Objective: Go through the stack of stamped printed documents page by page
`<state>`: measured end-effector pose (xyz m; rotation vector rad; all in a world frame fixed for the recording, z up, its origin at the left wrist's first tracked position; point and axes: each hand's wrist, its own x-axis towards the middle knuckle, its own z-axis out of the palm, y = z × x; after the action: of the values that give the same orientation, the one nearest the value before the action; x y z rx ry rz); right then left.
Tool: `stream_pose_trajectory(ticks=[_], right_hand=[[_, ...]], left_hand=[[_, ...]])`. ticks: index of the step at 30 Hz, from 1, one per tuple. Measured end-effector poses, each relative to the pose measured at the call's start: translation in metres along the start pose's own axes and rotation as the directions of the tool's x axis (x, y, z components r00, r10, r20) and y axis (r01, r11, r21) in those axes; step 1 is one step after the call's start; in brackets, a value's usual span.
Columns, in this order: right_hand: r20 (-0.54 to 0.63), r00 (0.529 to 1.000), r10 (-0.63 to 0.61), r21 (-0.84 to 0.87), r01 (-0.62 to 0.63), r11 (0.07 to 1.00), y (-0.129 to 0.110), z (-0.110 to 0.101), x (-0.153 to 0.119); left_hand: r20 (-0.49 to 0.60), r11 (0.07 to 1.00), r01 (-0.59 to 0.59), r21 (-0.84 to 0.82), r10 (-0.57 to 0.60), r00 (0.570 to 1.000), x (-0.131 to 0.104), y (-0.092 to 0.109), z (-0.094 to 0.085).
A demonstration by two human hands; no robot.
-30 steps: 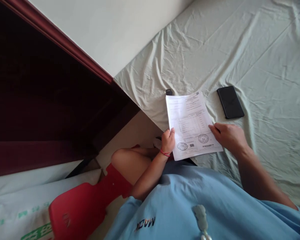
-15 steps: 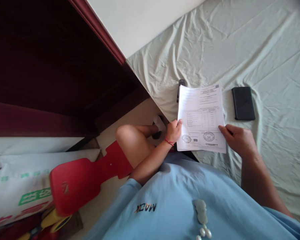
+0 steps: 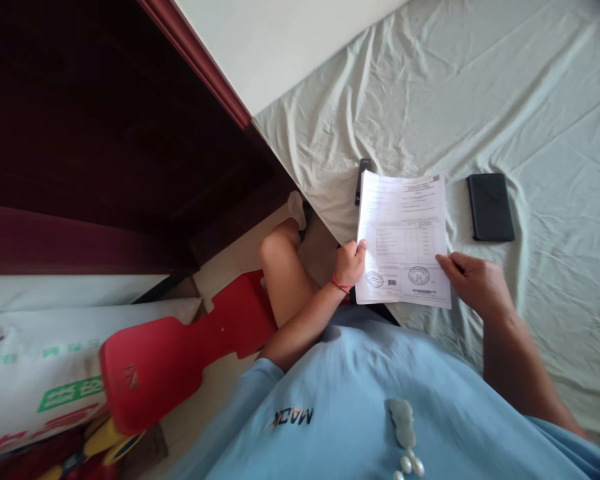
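Note:
A stack of printed papers [image 3: 397, 227] with round stamps near the lower edge is held up in front of me, over the bed's edge. My left hand [image 3: 351, 262], with a red string at the wrist, pinches the left edge, thumb on top. On the right edge, my right hand [image 3: 473, 277] is closed with thumb and index finger gripping the sheets. Behind the papers' upper left corner, a slim black object [image 3: 364, 173] is partly hidden. To the right lies a black phone-like slab [image 3: 491, 207], apart from my right hand.
The pale green bed sheet [image 3: 480, 87] is wrinkled. Dark red wooden furniture [image 3: 205, 73] stands at the left. A red plastic seat [image 3: 153, 373] sits beside my leg, near a white printed sack [image 3: 35, 360] and a yellow-handled thing [image 3: 100, 437].
My bent leg and foot have shifted right and upward, uncovering more of the floor. Both hands keep their grip on the papers, which have barely moved.

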<state>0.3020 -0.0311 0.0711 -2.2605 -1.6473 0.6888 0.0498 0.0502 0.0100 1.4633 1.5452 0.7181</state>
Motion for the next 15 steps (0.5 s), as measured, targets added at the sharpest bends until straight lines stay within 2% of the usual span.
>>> stream_pose_trajectory(ticks=[8, 15], right_hand=[[0.0, 1.0, -0.022, -0.01, 0.022, 1.0, -0.0044, 0.0021, 0.0058], [-0.043, 0.999, -0.011, 0.058, 0.014, 0.998, -0.0067, 0.0051, 0.0051]], left_hand=[[0.014, 1.0, -0.015, 0.005, 0.015, 1.0, -0.001, -0.0026, 0.0], [0.014, 0.998, 0.018, -0.055, -0.018, 1.0, -0.0014, -0.0025, -0.0002]])
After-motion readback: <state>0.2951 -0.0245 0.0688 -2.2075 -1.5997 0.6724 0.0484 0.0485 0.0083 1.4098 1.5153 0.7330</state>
